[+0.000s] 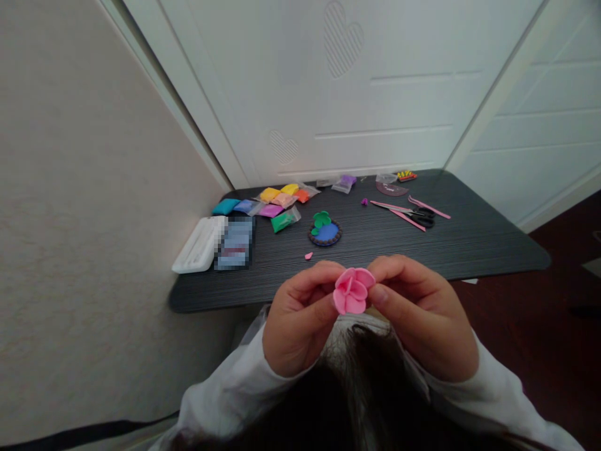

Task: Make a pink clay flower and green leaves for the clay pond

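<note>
A pink clay flower [351,292] with several rounded petals is held up in front of the table's near edge. My left hand [303,319] pinches its left side between thumb and fingers. From the other side, my right hand [422,313] is closed on the flower's right petals with thumb and forefinger. Beyond them on the table lies a small loose pink petal [308,256]. Farther back sits a round blue clay disc [328,233] with a dark braided rim, and green leaf-like pieces [322,219] rest on its left part.
Bagged coloured clay [270,195] lies at the back left, with a green packet [285,219] nearer. A white case [200,244] and a blurred-out flat item [235,243] are at the left. Scissors [413,213] and pink tools [429,207] lie right, near a purple bit [364,202].
</note>
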The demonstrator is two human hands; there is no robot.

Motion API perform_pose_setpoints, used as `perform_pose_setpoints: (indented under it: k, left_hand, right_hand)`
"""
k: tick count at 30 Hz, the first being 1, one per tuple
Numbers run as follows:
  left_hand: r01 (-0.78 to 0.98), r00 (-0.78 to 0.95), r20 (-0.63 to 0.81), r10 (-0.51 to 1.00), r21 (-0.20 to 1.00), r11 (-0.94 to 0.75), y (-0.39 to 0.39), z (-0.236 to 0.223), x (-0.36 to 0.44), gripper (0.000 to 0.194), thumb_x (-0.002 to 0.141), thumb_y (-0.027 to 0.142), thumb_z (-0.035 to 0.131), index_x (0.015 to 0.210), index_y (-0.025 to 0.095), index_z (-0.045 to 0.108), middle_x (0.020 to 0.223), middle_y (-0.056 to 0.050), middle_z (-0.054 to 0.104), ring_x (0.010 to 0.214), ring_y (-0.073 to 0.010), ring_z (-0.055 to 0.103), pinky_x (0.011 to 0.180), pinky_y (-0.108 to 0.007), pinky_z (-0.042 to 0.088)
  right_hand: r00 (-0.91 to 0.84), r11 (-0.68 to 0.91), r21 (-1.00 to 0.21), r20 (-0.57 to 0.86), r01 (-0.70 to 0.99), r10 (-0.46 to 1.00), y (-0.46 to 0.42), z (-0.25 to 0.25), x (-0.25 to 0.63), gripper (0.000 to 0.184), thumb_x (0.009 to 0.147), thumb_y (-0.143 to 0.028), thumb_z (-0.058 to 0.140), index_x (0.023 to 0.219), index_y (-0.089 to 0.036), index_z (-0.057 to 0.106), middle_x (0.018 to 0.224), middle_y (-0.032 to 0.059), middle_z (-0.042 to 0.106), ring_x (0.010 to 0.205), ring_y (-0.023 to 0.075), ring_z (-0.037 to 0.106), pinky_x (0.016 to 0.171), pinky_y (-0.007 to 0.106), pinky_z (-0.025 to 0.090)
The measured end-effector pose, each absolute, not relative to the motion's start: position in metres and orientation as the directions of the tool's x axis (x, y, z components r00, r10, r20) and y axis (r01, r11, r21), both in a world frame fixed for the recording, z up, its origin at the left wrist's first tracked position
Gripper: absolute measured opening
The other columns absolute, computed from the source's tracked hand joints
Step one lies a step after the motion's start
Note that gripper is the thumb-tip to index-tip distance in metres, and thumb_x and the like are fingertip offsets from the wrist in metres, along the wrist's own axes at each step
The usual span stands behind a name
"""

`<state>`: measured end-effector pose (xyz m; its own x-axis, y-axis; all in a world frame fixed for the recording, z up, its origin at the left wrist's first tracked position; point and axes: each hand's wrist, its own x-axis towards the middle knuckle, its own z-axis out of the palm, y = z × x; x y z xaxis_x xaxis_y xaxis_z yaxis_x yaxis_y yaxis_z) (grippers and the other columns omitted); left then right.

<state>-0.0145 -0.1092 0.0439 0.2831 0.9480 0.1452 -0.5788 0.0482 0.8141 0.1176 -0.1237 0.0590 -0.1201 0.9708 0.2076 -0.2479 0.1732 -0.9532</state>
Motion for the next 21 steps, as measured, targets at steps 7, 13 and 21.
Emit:
perform_pose_setpoints:
  k: [7,13,21]
  left_hand:
    - [-0.597,0.254,0.175,0.951,0.802,0.012,-0.1096,0.0443,-0.0130,0.014,0.062,0.017,0.064,0.076,0.018,0.065,0.075,0.000,0.056,0.070,-0.0092,0.051,0.067,-0.020,0.043]
    - [-0.583,0.246,0.171,0.954,0.813,0.005,-0.1099,0.0454,-0.0133,0.014,0.061,0.018,0.065,0.075,0.019,0.065,0.074,0.000,0.056,0.069,-0.0099,0.051,0.065,-0.021,0.043]
    - [-0.592,0.282,0.197,0.939,0.806,0.009,-0.1111,0.0425,-0.0133,0.015,0.063,0.017,0.063,0.078,0.019,0.064,0.076,0.000,0.055,0.072,-0.0100,0.050,0.068,-0.022,0.042]
  right_hand:
    - [-0.127,0.135,-0.924,0.192,-0.358,0.973,-0.1244,0.0550,0.1120,0.004,0.071,-0.022,0.058,0.074,-0.023,0.059,0.070,-0.0009,0.057,0.065,0.0118,0.051,0.062,0.027,0.043]
    - [-0.088,0.220,-0.934,0.253,-0.281,0.964,-0.1232,0.0545,0.1140,0.004,0.070,-0.022,0.059,0.074,-0.023,0.060,0.068,-0.0004,0.056,0.065,0.0131,0.051,0.061,0.028,0.041]
    - [-0.029,0.364,-0.925,0.369,-0.106,0.929,-0.1244,0.0557,0.1171,0.004,0.072,-0.019,0.057,0.075,-0.022,0.058,0.070,-0.0001,0.056,0.066,0.0132,0.050,0.061,0.029,0.039]
